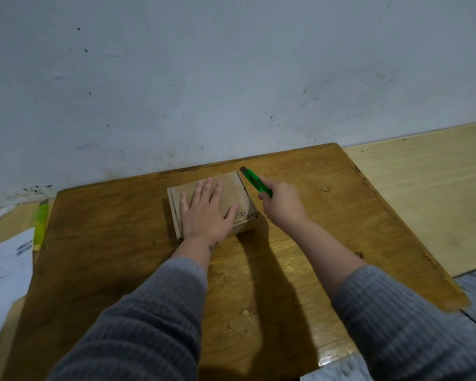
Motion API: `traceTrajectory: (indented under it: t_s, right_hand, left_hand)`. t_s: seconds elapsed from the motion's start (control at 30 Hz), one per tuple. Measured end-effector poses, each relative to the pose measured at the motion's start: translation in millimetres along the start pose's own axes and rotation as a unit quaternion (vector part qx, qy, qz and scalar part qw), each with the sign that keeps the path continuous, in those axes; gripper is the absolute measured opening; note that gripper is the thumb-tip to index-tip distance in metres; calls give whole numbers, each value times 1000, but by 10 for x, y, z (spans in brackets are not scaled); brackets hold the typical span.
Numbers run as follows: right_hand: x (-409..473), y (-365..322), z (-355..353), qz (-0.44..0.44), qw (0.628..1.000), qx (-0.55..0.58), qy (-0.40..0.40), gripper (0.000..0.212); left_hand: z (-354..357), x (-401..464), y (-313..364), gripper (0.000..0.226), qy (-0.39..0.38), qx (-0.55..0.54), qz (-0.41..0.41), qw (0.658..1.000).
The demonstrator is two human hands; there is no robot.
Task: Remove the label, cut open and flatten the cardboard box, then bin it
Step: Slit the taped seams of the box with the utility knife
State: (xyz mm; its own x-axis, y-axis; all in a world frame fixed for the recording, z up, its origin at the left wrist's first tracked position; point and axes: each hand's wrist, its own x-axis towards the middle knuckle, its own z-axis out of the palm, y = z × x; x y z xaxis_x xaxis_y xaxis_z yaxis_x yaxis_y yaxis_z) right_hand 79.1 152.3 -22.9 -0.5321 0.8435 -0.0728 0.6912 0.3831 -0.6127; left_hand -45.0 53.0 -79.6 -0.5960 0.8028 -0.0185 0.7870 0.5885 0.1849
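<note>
Your right hand grips the green cutter just right of the box; your left hand lies flat on top.

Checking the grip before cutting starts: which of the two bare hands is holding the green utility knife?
The right hand, closed around the green utility knife beside the brown cardboard box. The left hand lies flat, fingers spread, on the box top.

surface: brown wooden table | on it: closed cardboard box, near far edge
</note>
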Motion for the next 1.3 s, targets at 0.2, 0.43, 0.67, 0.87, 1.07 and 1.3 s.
traceTrajectory:
  t_s: [0.2, 0.43, 0.67, 0.87, 1.07, 1.3]
  right_hand:
    - [-27, -91, 26, -38, 997, -55, 27, 39]
    - [-57, -158, 25, -65, 994, -76, 31, 36]
    - [-67, -286, 108, -63, 988, -136, 25, 33]
    - [-126, -279, 77, -63, 988, -137, 37, 33]
    - [-88, -281, 92, -45, 990, -129, 39, 34]
    - [-60, -275, 119, -36, 989, -139, 42, 36]
  left_hand:
    - [-7, 11, 25, 74, -4, 7, -8, 1000]
    - [-6, 23, 43, 73, -2, 5, -14, 1000]
    - [-23, 15, 49, 72, -3, 13, -16, 1000]
    - [-22, 18, 52, 71, -5, 14, -15, 1000]
    - [-18, 18, 54, 72, -9, 15, -15, 1000]
    - [-14, 29, 53, 72, -10, 18, -15, 1000]
